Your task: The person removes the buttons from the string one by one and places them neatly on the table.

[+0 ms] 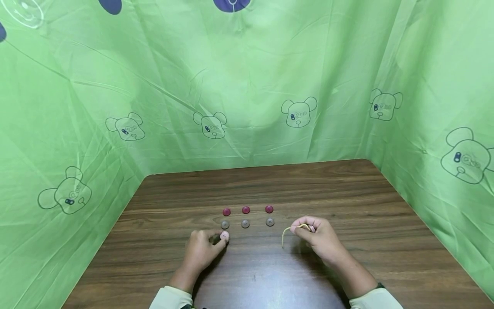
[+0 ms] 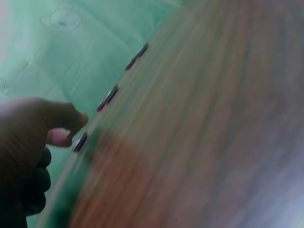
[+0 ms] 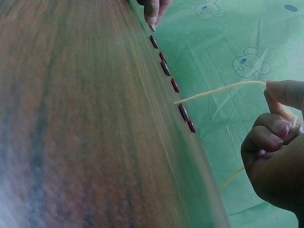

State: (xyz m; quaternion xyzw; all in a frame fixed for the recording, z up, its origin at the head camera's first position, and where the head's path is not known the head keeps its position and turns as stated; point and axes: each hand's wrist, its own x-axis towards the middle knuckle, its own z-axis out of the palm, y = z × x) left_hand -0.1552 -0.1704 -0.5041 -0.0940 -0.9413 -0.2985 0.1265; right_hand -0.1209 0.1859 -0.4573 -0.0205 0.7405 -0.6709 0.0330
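Note:
Thumb and index finger of my left hand (image 1: 200, 251) pinch a pink button (image 1: 224, 235) at the left end of the button rows. My right hand (image 1: 322, 241) pinches a yellow string (image 1: 284, 235) between thumb and index finger, one end hanging toward the table. Its other fingers are curled, and a small roundish thing (image 3: 293, 134) is tucked among them; I cannot tell what it is. Beyond the hands lie three brown buttons, left (image 1: 225, 224), middle (image 1: 245, 223) and right (image 1: 269, 222). Behind these is a row of three red buttons, one in the middle (image 1: 245, 210).
All of this is on a dark wood-grain table (image 1: 173, 193). A green curtain (image 1: 254, 86) printed with bear faces encloses its back and both sides.

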